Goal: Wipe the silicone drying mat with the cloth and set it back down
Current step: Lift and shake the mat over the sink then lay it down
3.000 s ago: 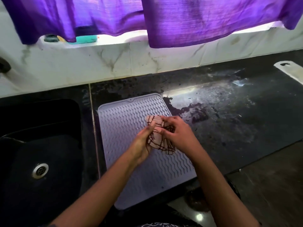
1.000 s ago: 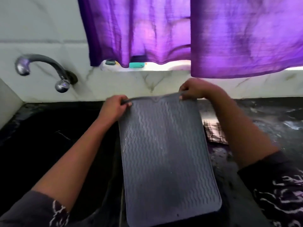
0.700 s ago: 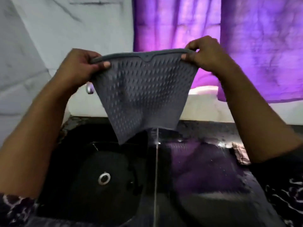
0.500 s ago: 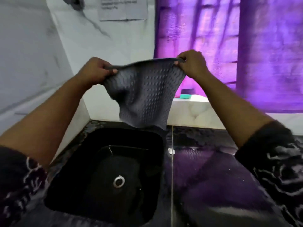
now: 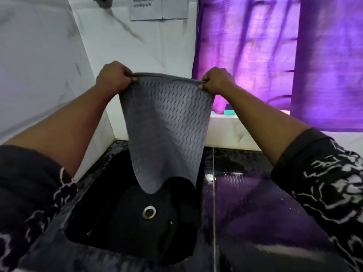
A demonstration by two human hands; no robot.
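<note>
The grey silicone drying mat (image 5: 166,130) with wavy ridges hangs vertically in the air above the black sink (image 5: 110,222). My left hand (image 5: 113,77) grips its top left corner and my right hand (image 5: 217,80) grips its top right corner. The mat sags inward and narrows toward its lower end, which dangles just above the sink drain (image 5: 149,211). The cloth is out of view.
A wet black countertop (image 5: 255,213) lies right of the sink. Purple curtains (image 5: 275,55) hang at the back right over a sill holding a teal object (image 5: 228,112). White marble walls stand left and behind, with a paper notice (image 5: 158,7) on the back wall.
Earlier both hands held the cloth over the flat mat. The cloth was set down, and both hands lifted the mat by its far edge and carried it left over the sink.
</note>
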